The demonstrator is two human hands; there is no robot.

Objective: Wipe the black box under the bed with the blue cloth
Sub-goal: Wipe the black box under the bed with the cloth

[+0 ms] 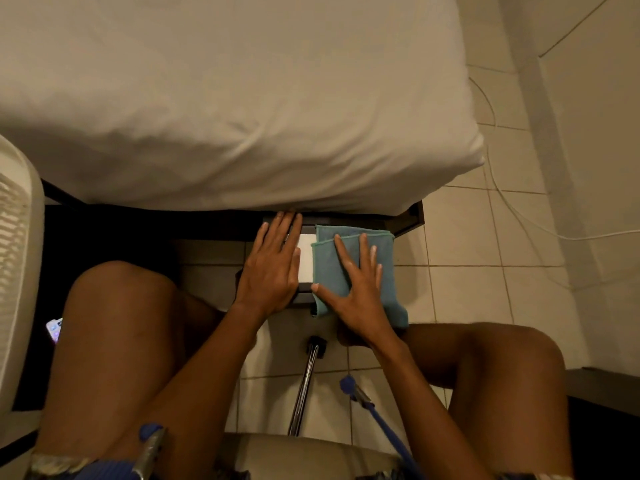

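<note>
Cloth (356,268) w/ R hand (360,292) at box (301,295) edge

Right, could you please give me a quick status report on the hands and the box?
Left hand flat on black box. Right hand pressing folded blue cloth onto its pale top. White-sheeted mattress overhangs the far end.

The mattress (225,109) overhangs the black box (301,295), closing its far edge. Bare tiled floor (467,271) lies open on the right; 2 knees (117,292) crowd the near side.
</note>
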